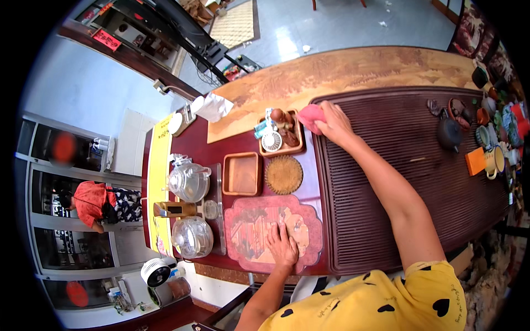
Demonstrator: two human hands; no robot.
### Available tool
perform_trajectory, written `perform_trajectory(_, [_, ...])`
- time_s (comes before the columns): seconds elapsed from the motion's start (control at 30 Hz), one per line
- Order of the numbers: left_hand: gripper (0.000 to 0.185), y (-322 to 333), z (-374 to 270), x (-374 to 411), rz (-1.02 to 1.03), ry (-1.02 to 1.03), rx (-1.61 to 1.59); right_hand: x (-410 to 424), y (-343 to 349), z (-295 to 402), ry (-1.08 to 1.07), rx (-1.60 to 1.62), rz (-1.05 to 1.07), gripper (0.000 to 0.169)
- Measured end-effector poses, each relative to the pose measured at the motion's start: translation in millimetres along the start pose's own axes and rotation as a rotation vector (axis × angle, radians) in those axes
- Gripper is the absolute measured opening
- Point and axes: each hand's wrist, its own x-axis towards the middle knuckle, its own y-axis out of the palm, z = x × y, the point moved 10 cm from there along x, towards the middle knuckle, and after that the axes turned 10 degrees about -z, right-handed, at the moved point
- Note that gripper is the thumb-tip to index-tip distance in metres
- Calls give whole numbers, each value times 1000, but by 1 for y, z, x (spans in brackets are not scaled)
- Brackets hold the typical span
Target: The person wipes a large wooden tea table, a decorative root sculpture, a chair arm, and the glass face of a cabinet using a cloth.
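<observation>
My right hand (336, 126) grips a folded pink cloth (311, 118) at the far left corner of a dark ribbed tea tray (385, 173). Flat on a scalloped reddish placemat (244, 231) rests my left hand (282, 245), fingers a little apart, holding nothing. Left of the cloth is a wooden box (303, 145) with brown figurines (285, 124) and a small white fan (272, 141). A round woven brown mat (284, 174) lies between that box and the placemat. Beside it sits a square wooden tray (242, 173) with nothing inside.
Two glass kettles (189, 182) stand at the table's left, with a yellow runner (159, 142) behind them. A dark teapot (450, 131), an orange pad (475, 161) and an enamel mug (494, 161) crowd the right end. A person in red (92, 202) stands at far left.
</observation>
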Motion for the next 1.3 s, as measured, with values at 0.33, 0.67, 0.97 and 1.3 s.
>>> perform_trajectory(0.33, [60, 3, 5, -2, 20, -5, -34, -109, 24, 57, -94, -288, 133, 36])
perform_trajectory(0.67, [63, 10, 4, -4, 86, 14, -185, -341, -55, 155, 182, -468, 116, 33])
perform_trajectory(0.97, [69, 14, 12, -5, 102, 61, -145, -349, -69, 180, 338, -463, -149, 41])
perform_trajectory(1.3, [69, 24, 19, -3, 33, 20, 44, -459, -81, 204, 376, -505, -347, 26])
